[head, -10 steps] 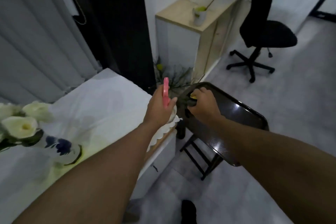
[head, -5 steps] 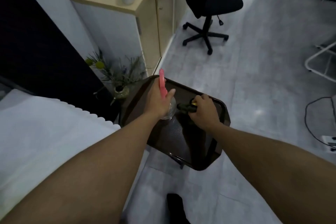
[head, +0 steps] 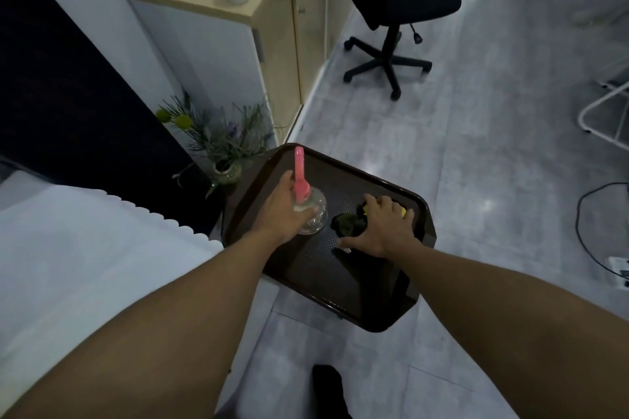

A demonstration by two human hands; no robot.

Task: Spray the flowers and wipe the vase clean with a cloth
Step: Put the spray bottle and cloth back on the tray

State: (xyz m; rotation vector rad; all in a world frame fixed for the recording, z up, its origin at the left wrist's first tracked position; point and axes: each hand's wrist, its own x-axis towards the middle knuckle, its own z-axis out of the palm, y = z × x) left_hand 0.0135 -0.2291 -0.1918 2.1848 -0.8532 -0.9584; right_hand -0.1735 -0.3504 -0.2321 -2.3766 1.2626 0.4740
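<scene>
A clear spray bottle with a pink nozzle stands on the dark brown tray. My left hand is wrapped around the bottle's body. A dark cloth with a yellow patch lies on the tray to the bottle's right. My right hand rests flat on the cloth with its fingers spread. The white flowers and the blue-patterned vase are out of view.
The tray sits on a low stand beside the white-covered table. A small glass vase of green sprigs stands on the floor behind it. A wooden cabinet holds a cup. A black office chair, a white rack and floor cables lie farther off.
The view has swung right and down, away from the flowers and vase. Both hands lowered the bottle and the cloth onto the tray, and my right hand has flattened over the cloth.
</scene>
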